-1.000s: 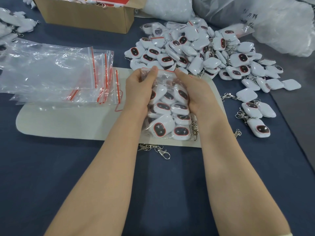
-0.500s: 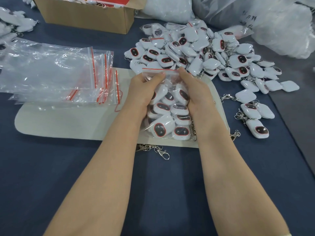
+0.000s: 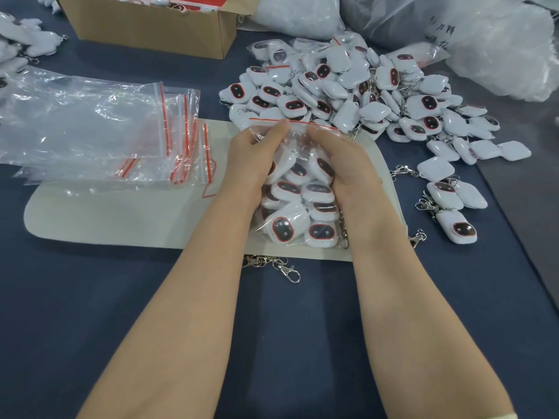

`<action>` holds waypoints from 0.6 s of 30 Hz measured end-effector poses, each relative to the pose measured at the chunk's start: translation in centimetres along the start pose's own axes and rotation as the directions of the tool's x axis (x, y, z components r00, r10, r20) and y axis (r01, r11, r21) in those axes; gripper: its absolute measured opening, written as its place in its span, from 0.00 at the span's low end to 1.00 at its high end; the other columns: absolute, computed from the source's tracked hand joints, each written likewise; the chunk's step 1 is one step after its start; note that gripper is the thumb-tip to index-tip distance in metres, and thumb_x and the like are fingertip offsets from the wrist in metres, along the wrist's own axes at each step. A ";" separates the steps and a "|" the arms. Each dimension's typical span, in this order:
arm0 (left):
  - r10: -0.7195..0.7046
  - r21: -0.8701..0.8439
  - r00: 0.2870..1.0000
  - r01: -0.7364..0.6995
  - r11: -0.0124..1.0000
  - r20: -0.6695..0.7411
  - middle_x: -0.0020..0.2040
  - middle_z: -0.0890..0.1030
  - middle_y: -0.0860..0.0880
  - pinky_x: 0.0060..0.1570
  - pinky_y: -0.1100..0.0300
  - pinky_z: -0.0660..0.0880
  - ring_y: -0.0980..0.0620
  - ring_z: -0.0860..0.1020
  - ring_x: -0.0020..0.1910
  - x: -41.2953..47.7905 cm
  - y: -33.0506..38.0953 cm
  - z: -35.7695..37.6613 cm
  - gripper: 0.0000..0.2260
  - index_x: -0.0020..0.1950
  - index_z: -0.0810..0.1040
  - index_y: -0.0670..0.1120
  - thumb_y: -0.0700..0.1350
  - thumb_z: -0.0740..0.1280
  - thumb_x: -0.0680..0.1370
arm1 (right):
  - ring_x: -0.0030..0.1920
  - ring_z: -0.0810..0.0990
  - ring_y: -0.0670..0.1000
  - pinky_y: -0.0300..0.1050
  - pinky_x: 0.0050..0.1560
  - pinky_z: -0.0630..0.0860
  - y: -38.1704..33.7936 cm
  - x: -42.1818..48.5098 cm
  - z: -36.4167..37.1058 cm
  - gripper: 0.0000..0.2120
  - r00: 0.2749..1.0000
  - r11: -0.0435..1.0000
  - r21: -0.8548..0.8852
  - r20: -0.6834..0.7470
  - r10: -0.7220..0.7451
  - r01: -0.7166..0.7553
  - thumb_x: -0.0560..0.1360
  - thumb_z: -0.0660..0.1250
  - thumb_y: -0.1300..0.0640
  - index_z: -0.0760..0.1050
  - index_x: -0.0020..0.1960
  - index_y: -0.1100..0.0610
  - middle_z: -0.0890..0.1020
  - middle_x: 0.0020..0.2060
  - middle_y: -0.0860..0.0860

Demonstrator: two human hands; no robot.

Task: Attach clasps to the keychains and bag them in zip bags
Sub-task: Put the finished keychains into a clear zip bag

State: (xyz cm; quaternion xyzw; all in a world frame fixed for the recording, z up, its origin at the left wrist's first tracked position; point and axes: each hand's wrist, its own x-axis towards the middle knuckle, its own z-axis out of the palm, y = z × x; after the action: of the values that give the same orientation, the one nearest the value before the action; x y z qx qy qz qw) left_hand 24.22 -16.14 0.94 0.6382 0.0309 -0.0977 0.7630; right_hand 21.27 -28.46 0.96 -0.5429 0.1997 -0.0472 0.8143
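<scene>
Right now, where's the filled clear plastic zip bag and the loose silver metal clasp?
filled clear plastic zip bag [image 3: 298,201]: head view, its middle.
loose silver metal clasp [image 3: 284,268]: head view, hook body.

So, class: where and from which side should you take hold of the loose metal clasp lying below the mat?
Pinch the clasp by its thin sides, coming from straight above: it lies flat on the blue cloth, hook end nearer you, chain trailing left.

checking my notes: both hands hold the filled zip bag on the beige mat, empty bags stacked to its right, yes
No: the head view shows the empty bags stacked to its left. Left hand and right hand hold the filled zip bag on the beige mat.
</scene>
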 end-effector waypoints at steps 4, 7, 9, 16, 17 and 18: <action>-0.015 0.000 1.000 0.015 1.000 -0.007 0.45 0.85 0.45 0.51 0.43 0.79 0.45 0.83 0.46 0.0 0.0 -0.1 0.05 0.46 0.81 0.48 0.48 0.71 0.73 | 0.34 0.84 0.57 0.48 0.37 0.82 0.0 0.1 -0.1 0.09 1.000 1.000 -0.003 -0.012 0.007 -0.007 0.72 0.73 0.60 0.83 0.32 0.58 0.85 0.36 0.59; -0.009 0.005 1.000 0.009 1.000 -0.014 0.44 0.85 0.45 0.49 0.44 0.80 0.45 0.84 0.45 0.0 -0.1 0.0 0.05 0.46 0.81 0.47 0.47 0.71 0.74 | 0.35 0.84 0.57 0.49 0.38 0.81 -0.1 -0.1 0.0 0.06 1.000 1.000 -0.010 -0.013 0.021 -0.021 0.72 0.73 0.59 0.82 0.37 0.59 0.85 0.37 0.60; 0.002 0.016 1.000 -0.002 1.000 -0.025 0.43 0.85 0.45 0.48 0.45 0.81 0.45 0.84 0.44 0.0 -0.1 0.0 0.04 0.45 0.81 0.47 0.47 0.72 0.74 | 0.36 0.84 0.57 0.50 0.41 0.82 -0.1 -0.1 0.1 0.04 0.999 1.000 -0.011 -0.024 0.025 -0.025 0.71 0.73 0.60 0.82 0.39 0.60 0.85 0.37 0.60; 0.053 0.047 0.998 -0.051 0.998 -0.041 0.36 0.84 0.49 0.41 0.56 0.81 0.50 0.83 0.38 -0.1 -0.1 0.2 0.06 0.39 0.80 0.48 0.47 0.72 0.74 | 0.31 0.83 0.54 0.45 0.35 0.81 -0.3 0.1 0.2 0.04 0.999 0.999 -0.042 -0.051 -0.006 0.004 0.72 0.72 0.62 0.82 0.39 0.59 0.84 0.33 0.57; 0.065 0.050 0.997 -0.062 0.997 -0.046 0.34 0.83 0.50 0.39 0.58 0.80 0.51 0.82 0.36 -0.1 -0.1 0.2 0.06 0.39 0.79 0.48 0.47 0.72 0.74 | 0.31 0.83 0.54 0.46 0.36 0.82 -0.2 0.2 0.2 0.04 0.999 0.999 -0.033 -0.050 -0.008 0.007 0.72 0.71 0.62 0.82 0.38 0.59 0.84 0.32 0.57; 0.069 0.052 0.996 -0.067 0.996 -0.048 0.34 0.83 0.50 0.39 0.58 0.80 0.51 0.82 0.36 -0.2 0.0 0.2 0.06 0.39 0.79 0.48 0.47 0.71 0.75 | 0.32 0.83 0.54 0.47 0.38 0.82 -0.1 0.2 0.2 0.05 0.999 1.000 -0.029 -0.050 -0.008 0.007 0.72 0.71 0.62 0.82 0.37 0.59 0.84 0.33 0.57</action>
State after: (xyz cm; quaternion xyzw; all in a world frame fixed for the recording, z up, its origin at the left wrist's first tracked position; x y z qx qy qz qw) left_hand 24.00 -16.35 0.97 0.6601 0.0256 -0.0566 0.7486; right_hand 21.58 -28.39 1.09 -0.5541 0.2185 -0.0607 0.8009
